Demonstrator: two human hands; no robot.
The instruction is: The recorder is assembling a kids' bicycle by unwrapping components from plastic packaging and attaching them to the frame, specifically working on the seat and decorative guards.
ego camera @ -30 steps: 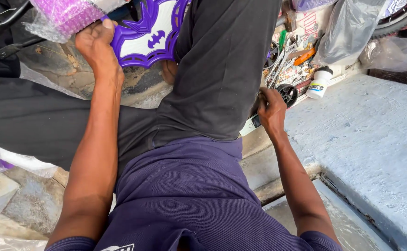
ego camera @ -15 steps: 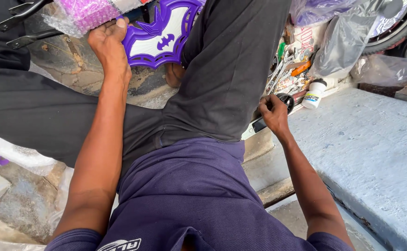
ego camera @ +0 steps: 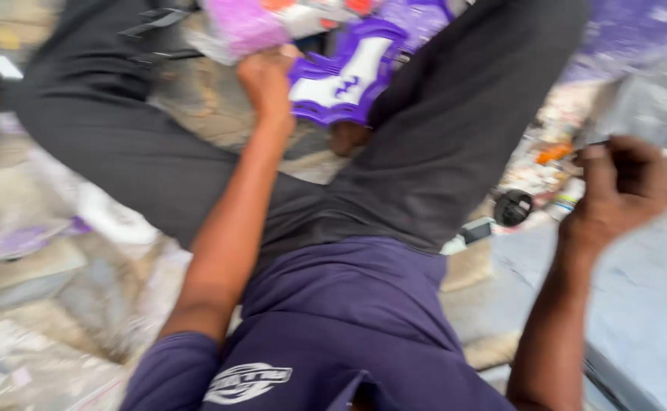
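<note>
Black trousers (ego camera: 425, 144) and a dark purple shirt (ego camera: 349, 327) fill the middle of the blurred view. To the right lies a grey slab (ego camera: 638, 304), with a heap of small clutter at its far edge. At the top, a purple and white panel (ego camera: 345, 76) sits between the legs, beside a pink wrapped bundle (ego camera: 246, 27). The left hand (ego camera: 266, 80) is curled at the panel's left edge, touching it and the bundle. The right hand (ego camera: 627, 186) is raised over the slab, fingers closed into a fist; what it pinches cannot be told. A black round cap (ego camera: 513, 207) lies near the slab's edge.
</note>
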